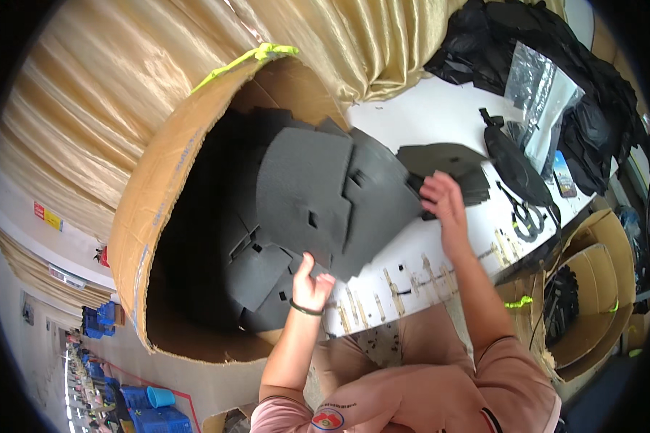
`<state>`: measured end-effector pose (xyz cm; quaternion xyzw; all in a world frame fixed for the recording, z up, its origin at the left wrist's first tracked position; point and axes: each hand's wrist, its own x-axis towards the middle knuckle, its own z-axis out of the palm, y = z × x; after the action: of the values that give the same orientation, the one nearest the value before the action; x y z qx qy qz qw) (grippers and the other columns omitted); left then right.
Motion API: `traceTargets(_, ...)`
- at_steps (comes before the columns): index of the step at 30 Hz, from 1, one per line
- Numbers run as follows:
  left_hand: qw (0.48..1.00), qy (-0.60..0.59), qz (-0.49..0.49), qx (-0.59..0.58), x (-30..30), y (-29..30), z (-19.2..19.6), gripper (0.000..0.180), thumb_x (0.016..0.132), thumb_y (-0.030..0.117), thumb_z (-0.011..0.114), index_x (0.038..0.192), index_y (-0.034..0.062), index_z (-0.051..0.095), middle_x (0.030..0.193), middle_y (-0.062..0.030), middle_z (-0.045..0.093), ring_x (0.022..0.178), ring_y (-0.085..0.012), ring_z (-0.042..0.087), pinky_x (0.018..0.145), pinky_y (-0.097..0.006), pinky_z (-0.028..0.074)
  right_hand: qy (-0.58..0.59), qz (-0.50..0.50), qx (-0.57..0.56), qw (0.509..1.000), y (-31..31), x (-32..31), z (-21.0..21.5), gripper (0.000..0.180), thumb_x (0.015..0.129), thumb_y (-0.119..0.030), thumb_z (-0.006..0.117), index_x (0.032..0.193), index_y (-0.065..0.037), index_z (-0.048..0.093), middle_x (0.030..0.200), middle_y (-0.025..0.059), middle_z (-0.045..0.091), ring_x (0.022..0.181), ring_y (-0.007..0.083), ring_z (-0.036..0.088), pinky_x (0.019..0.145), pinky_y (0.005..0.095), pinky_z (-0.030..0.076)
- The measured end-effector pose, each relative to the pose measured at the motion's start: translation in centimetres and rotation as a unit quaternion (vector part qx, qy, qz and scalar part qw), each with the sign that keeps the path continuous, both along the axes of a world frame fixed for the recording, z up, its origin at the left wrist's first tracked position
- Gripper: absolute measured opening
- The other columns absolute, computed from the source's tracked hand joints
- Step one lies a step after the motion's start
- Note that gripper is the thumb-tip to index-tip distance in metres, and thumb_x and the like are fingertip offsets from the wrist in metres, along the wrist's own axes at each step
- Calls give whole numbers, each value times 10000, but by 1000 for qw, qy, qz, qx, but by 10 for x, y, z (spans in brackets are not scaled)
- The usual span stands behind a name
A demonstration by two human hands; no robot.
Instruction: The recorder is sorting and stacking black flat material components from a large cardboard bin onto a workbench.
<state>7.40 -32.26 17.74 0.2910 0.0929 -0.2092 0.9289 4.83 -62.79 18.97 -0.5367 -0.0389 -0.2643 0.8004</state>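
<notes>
Two overlapping dark grey foam sheets with small square cut-outs lean out over the rim of a big cardboard box. My left hand (312, 290) is closed on the lower edge of the nearer foam sheet (303, 180), thumb on top and fingers partly hidden beneath. The other foam sheet (383, 195) slants to the right over the white table. Beside its right edge is my right hand (446, 209), fingers extended and nothing visibly gripped; whether it touches the sheet I cannot tell. Just beyond that hand lies a stack of dark sheets (448, 160).
The tilted cardboard box (152, 195) holds more foam pieces (256, 278). On the white table (386, 119) are black scissors (526, 220), a black pouch (509, 159), clear plastic bags (538, 101) and black fabric (484, 40). Another cardboard box (592, 289) stands at right.
</notes>
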Motion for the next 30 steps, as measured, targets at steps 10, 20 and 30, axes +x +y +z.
traceTargets(10, 976, -83, -148, 137, -103, 33, -71, 701, 851, 194, 673, 1428, 147, 278, 1410, -55, 417, 1270, -277, 437, 970, -484, 428, 179, 100, -242, 948, 18, -51, -73, 779, 820, -301, 704, 1407, 17, 302, 1389, 210, 396, 1306, 292, 376, 1085, 378, 288)
traceTargets(20, 986, -85, -91, 114, -110, 31, -54, 833, 866, 293, 662, 1482, 159, 118, 1501, -49, 245, 1339, -264, 318, 1018, -467, 352, 135, -84, -531, 832, 40, -77, -31, 844, 774, -445, 703, 1382, 11, 336, 1383, 254, 386, 1271, 391, 389, 1054, 452, 319)
traceTargets(30, 989, -100, -14, 111, -112, 19, -63, 813, 857, 246, 675, 1484, 160, 166, 1474, -55, 307, 1346, -268, 298, 1094, -451, 270, 161, -135, -620, 756, 70, -100, -31, 858, 730, -522, 689, 1399, -98, 358, 1372, 205, 422, 1277, 366, 388, 1044, 579, 259)
